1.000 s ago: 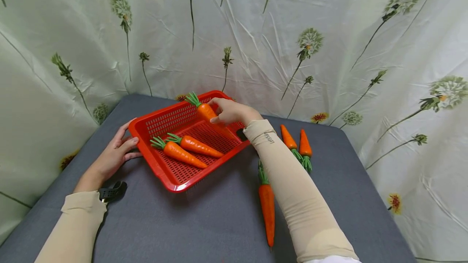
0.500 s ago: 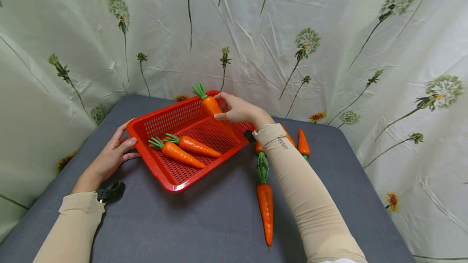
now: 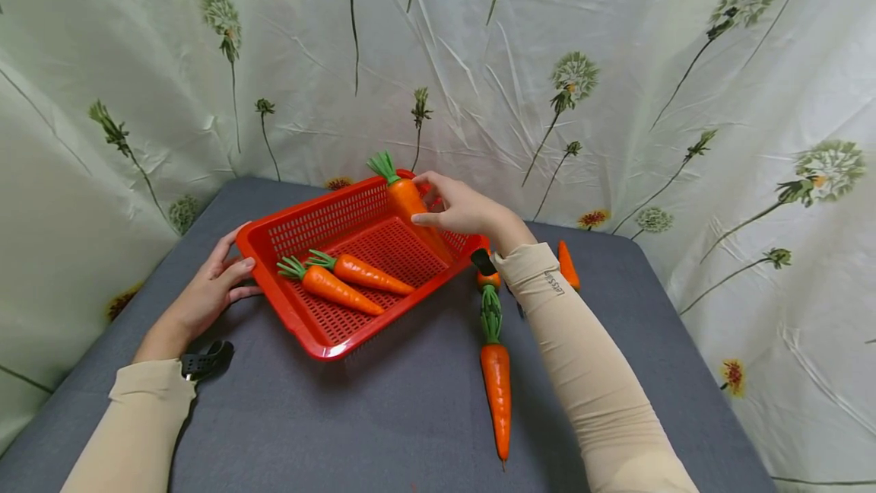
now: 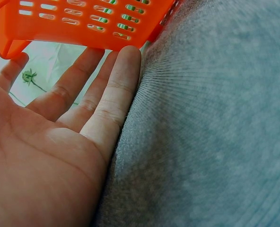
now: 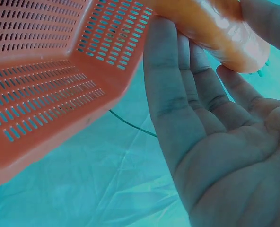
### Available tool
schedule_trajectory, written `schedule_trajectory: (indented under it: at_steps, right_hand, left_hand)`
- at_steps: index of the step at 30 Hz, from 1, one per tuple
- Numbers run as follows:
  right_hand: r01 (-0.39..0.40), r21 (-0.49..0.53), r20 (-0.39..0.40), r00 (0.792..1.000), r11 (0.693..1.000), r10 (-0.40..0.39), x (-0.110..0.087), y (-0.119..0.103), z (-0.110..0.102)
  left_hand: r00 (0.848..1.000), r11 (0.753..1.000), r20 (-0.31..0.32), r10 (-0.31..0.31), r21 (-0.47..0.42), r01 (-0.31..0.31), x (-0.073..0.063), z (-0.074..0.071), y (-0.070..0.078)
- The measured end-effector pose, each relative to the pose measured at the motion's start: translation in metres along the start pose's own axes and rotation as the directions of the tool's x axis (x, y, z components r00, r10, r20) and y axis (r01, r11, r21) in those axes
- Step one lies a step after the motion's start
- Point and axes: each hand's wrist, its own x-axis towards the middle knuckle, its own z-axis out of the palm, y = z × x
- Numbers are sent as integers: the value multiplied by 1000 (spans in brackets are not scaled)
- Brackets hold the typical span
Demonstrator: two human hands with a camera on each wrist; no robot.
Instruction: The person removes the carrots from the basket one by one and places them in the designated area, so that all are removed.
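Observation:
A red plastic basket (image 3: 393, 238) stands tilted across the table's far middle. My left hand (image 3: 204, 297) touches its left end, straight fingertips against the slotted wall (image 4: 78, 21) in the left wrist view. Inside the basket, my right hand (image 3: 465, 208) pinches an orange carrot (image 3: 405, 196) by its thick upper part, between thumb and fingers. That carrot slants over the basket's right end, green leaf stubs above the far rim. Two more carrots, a front one (image 3: 335, 291) and one behind it (image 3: 372, 276), lie side by side on the basket floor.
Right of the basket lies a carrot (image 3: 496, 386) pointing toward me. Beyond its leaves is another carrot (image 3: 488, 278), partly covered by the right wrist. A further carrot (image 3: 567, 265) shows behind the sleeve. A flowered curtain (image 3: 301, 82) hangs behind the grey table (image 3: 383, 432).
My right hand has moved to the right along the basket, carrying the pinched carrot toward the right end. The left hand and the basket have stayed put.

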Motion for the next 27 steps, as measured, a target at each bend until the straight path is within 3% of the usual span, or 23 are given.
schedule_trajectory:
  at_steps: [7,17,27]
  right_hand:
    - [8,99,-54,999,995,-3,-26,8,0]
    - [26,244,-122,993,969,4,-62,26,1]
    - [9,248,-152,988,969,30,-82,43,5]
  left_hand:
    - [1000,999,-5,-8,38,8,-1,2,0]
    - [1000,1000,-13,-1,24,1,-1,1,1]
    - [1000,999,-3,2,43,-1,-1,2,0]
